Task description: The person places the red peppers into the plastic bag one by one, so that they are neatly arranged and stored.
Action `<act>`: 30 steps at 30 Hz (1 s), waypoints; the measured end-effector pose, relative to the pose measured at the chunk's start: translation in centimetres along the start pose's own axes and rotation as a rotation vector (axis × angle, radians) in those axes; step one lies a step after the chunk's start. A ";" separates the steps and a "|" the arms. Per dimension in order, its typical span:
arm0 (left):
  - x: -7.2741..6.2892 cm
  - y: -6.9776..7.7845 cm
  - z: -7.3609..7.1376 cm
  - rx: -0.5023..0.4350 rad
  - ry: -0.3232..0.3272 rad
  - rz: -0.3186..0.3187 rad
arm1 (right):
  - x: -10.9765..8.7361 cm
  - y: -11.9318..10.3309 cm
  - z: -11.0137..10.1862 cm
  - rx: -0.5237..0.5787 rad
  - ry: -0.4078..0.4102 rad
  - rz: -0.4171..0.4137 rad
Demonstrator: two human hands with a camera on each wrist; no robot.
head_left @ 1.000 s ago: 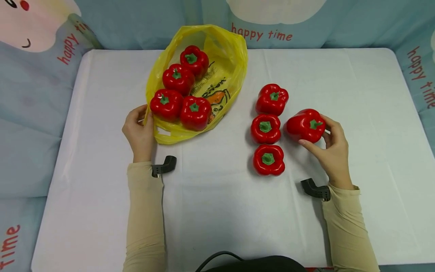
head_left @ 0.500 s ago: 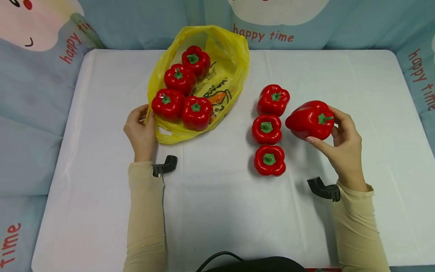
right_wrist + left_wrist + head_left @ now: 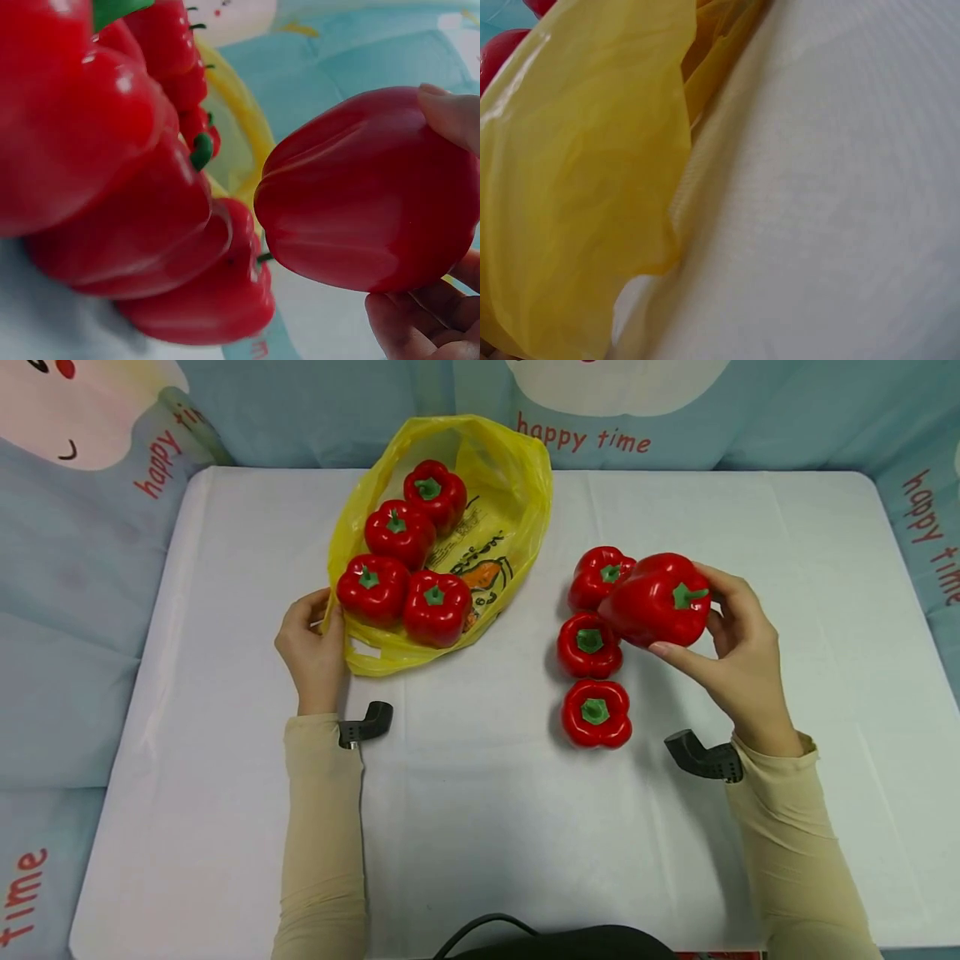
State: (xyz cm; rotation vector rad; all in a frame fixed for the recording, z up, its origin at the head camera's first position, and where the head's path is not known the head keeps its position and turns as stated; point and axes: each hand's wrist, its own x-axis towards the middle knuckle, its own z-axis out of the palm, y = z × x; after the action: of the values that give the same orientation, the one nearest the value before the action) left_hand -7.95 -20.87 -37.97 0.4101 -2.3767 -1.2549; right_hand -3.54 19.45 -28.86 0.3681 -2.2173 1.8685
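Note:
A red bell pepper (image 3: 656, 600) with a green stem is gripped between the thumb and fingers of my right hand (image 3: 738, 652). It is raised off the table and partly covers the farthest of three peppers standing in a column. In the right wrist view the held pepper (image 3: 367, 191) is seen from its base end. My left hand (image 3: 311, 647) pinches the near left rim of a yellow plastic bag (image 3: 517, 493). Several red peppers (image 3: 438, 607) lie inside the bag, mostly along its left side. The left wrist view shows chiefly the bag's side (image 3: 585, 172).
Below the farthest pepper (image 3: 596, 572), the middle pepper (image 3: 588, 645) and the nearest pepper (image 3: 596, 714) stand on the white-covered table (image 3: 480, 827). A blue printed curtain (image 3: 637, 439) rises behind the table. A black object (image 3: 570, 943) juts in at the bottom edge.
My right hand has lifted the pepper from the right of the column, first rightward, then back left and away over the farthest pepper. My left hand keeps holding the bag's rim.

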 end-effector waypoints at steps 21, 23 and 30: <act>0.0 0.3 0.0 -0.001 -0.005 -0.005 | 5.9 -1.1 3.7 -0.173 -0.173 0.014; 0.0 0.3 0.0 -0.002 -0.005 -0.005 | 6.4 -1.1 4.0 -0.181 -0.183 0.028; 0.0 0.2 -0.1 0.003 -0.003 -0.009 | 8.2 -1.6 5.8 -0.218 -0.242 0.048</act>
State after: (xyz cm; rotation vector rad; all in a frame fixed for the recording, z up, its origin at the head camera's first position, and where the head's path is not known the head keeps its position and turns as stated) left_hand -7.93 -20.81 -37.79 0.4203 -2.3817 -1.2572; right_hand -10.82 13.10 -25.73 0.5299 -2.5788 1.6575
